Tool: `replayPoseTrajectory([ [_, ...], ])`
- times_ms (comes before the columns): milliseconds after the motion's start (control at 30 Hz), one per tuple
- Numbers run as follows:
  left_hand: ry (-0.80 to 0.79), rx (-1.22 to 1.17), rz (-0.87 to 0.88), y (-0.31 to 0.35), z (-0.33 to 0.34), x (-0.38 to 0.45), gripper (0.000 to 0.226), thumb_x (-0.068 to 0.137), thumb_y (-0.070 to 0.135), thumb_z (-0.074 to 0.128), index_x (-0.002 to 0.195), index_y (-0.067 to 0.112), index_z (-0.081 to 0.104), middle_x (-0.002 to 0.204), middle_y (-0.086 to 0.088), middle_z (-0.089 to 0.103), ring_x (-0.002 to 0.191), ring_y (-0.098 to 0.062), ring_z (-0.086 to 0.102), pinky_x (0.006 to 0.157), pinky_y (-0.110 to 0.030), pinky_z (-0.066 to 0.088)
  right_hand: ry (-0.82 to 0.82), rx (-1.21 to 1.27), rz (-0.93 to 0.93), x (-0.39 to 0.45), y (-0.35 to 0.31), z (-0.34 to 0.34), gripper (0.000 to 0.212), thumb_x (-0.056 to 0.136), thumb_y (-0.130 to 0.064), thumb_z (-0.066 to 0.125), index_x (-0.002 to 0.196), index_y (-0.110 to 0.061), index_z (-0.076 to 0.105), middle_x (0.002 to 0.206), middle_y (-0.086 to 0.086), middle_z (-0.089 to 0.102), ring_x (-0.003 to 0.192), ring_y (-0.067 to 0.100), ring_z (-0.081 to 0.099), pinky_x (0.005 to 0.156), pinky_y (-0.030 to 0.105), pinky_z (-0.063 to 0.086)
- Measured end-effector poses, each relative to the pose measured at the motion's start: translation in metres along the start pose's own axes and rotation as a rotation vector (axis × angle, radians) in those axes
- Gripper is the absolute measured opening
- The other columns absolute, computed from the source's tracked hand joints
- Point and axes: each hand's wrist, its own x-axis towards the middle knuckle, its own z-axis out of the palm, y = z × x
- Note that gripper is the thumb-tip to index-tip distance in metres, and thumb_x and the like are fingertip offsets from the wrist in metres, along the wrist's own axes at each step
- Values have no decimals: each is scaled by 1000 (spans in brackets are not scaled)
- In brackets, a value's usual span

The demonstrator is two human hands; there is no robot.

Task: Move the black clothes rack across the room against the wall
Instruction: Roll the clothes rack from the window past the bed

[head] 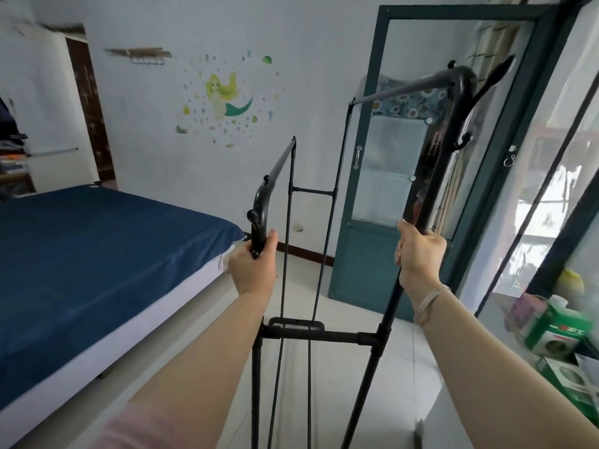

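While we stand at one end of the black clothes rack (pixel 319 335), its long axis runs straight away from us toward the white wall (pixel 155 92), between the bed (pixel 81 254) on our left and the green door (pixel 372 254) on our right. Our left hand (pixel 254 265) and right hand (pixel 419 251) are apart, each clamped on a near upright, equally close. Thin black tubes, curved top corners, no clothes hanging.

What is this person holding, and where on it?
The black clothes rack: left hand grips the curved top of one upright, right hand the other upright's pole.
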Motion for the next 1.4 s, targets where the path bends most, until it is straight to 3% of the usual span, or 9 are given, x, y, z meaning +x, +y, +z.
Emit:
replayPoseTrajectory([
  [233,23,-2,-15,-21,54,39,45,74,56,67,42,28,53,47,3,46,57,-25,50,64,-48,51,-19,-15,27,75,26,19,38,79,-20,64,56,-22,34,41,-3,33,31,13,29,35,20,27],
  [367,48,10,-9,-34,93,59,47,71,59,65,57,15,65,47,2,46,58,-25,51,67,-54,54,-49,4,43,126,43,28,39,78,-20,65,57,-22,33,41,-3,32,32,13,28,35,21,27],
  [467,79,21,-29,-44,118,75,45,69,62,65,46,25,56,45,4,48,55,-24,53,65,-53,56,-60,2,48,160,54,35,41,78,-20,66,57,-21,31,42,0,30,33,15,27,35,21,27],
  [633,121,15,-26,-61,155,100,45,68,61,68,45,26,55,46,0,51,53,-26,54,63,-57,56,-90,7,69,210,72,47,41,81,-22,66,61,-21,31,42,-1,32,32,14,27,34,20,25],
  [767,139,24,-42,-72,178,121,43,65,64,68,47,27,59,52,-3,55,55,-26,55,64,-56,56,-100,27,76,243,85,58,39,82,-20,67,62,-21,33,45,1,32,34,15,26,34,20,24],
  [967,143,35,-32,-91,206,167,40,64,68,66,49,31,61,42,12,52,56,-21,56,64,-52,56,-110,33,70,290,103,90,40,82,-19,67,57,-19,36,44,1,34,33,14,29,34,19,28],
  [1167,145,46,-44,-123,224,223,48,64,72,65,58,24,63,48,2,53,54,-21,55,60,-48,55,-108,38,71,327,128,128,44,84,-18,66,54,-19,34,38,-6,34,32,12,29,35,19,27],
  [1400,117,46,-75,-148,245,283,45,65,70,67,47,30,57,41,9,44,51,-21,48,56,-43,46,-85,25,71,369,151,171,39,83,-18,67,55,-17,40,41,-5,36,32,12,31,33,18,29],
])
